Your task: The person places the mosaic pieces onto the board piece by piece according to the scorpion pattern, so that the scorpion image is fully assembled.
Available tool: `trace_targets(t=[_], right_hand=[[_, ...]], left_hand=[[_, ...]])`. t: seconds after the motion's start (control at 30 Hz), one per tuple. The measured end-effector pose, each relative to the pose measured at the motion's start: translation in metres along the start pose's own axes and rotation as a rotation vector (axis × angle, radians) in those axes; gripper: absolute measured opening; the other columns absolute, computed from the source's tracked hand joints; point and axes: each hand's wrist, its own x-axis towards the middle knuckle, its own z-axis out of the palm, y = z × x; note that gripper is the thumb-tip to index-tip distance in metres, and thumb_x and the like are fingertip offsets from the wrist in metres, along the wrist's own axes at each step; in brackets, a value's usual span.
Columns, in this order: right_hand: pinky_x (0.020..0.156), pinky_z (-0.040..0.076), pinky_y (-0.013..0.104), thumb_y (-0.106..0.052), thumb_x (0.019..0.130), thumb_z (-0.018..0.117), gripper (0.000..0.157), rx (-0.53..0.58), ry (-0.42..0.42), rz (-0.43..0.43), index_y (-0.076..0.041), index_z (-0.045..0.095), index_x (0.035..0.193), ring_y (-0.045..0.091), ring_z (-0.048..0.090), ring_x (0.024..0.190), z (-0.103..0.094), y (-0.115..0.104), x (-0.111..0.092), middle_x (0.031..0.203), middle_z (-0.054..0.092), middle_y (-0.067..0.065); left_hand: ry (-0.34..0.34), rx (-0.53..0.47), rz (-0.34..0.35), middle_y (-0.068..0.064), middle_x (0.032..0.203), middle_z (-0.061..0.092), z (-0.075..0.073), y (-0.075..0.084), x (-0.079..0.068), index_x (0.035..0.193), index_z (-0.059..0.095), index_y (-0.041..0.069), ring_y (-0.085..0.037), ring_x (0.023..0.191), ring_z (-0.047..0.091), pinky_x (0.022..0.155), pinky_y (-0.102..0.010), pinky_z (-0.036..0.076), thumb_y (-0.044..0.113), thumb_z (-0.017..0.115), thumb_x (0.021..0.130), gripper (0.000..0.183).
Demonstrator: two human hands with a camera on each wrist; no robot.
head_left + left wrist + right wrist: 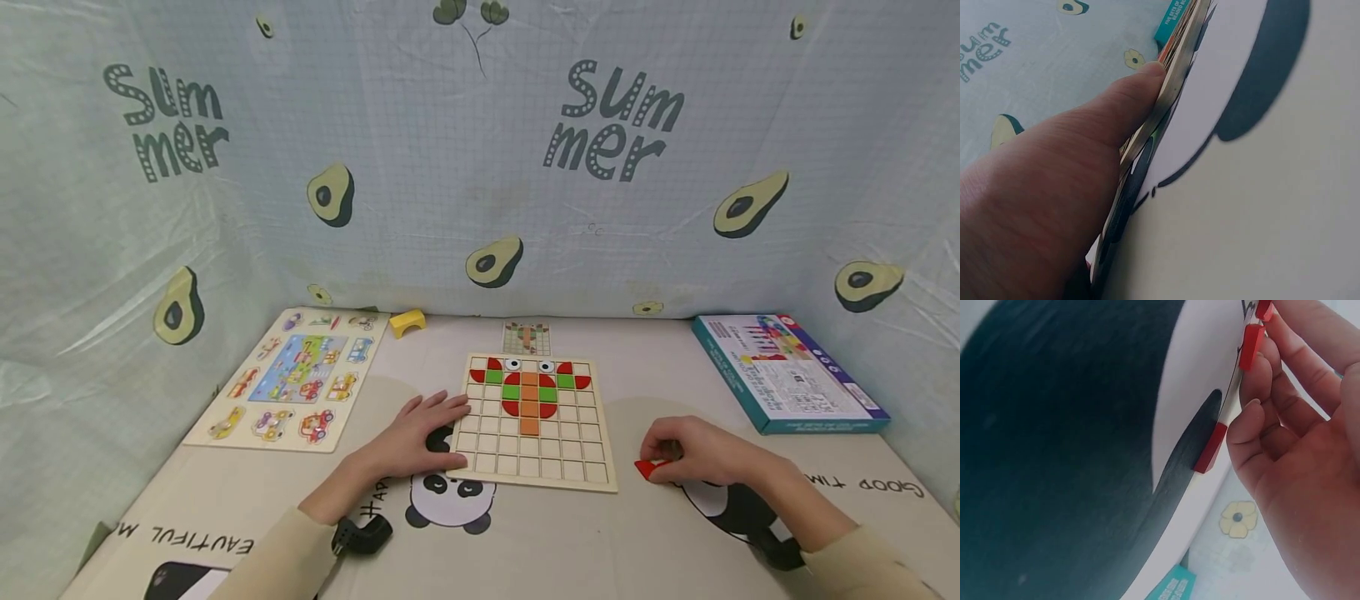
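A square wooden grid board (570,433) lies on the table, its upper part filled with red, green and orange tiles (529,404) and two eye discs. My left hand (422,435) rests at the board's left edge, fingers spread and thumb near the lower corner; the thumb (1141,84) touches the rim in the left wrist view. Right of the board, my right hand (693,452) pinches a small red piece (645,470) low over the table. Two more red pieces, one by the curled fingers (1252,347) and a darker one (1210,450), show in the right wrist view.
A small pattern card (527,337) lies behind the board. At left is a vehicle picture puzzle (277,425), with a yellow arch block (407,322) beside its far corner. A teal-edged box (795,375) lies at back right. Printed sheeting (420,125) walls the table.
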Motion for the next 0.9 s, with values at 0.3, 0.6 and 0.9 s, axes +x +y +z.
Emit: trace_targets(t=[0.3,0.6,0.9], right_hand=[[0.065,0.049,0.025,-0.023,0.085,0.082,0.018,-0.008,0.0,-0.002,-0.018,0.069,0.096,0.012,0.054,0.077,0.004,-0.005,0.006,0.087,0.059,-0.005],[0.068,0.05,0.025,-0.023,0.086,0.081,0.017,-0.023,-0.005,-0.02,-0.019,0.068,0.097,0.012,0.054,0.08,0.004,-0.007,0.009,0.089,0.06,-0.007],[0.064,0.05,0.025,-0.022,0.09,0.078,0.017,-0.014,0.006,-0.012,-0.022,0.069,0.103,0.013,0.057,0.081,0.003,-0.015,0.022,0.088,0.061,-0.008]], left_hand=[[-0.002,-0.001,0.001,-0.005,0.16,0.038,0.0,0.001,0.001,0.152,0.047,0.011,-0.034,0.151,0.02,0.118,-0.061,0.007,0.052,0.071,0.089,0.078],[0.004,-0.001,0.003,-0.005,0.16,0.038,0.0,0.0,0.001,0.152,0.048,0.011,-0.034,0.151,0.02,0.118,-0.061,0.007,0.052,0.072,0.089,0.079],[0.003,0.006,-0.002,-0.004,0.16,0.038,0.001,-0.001,0.0,0.152,0.048,0.012,-0.034,0.151,0.02,0.118,-0.061,0.007,0.053,0.071,0.089,0.079]])
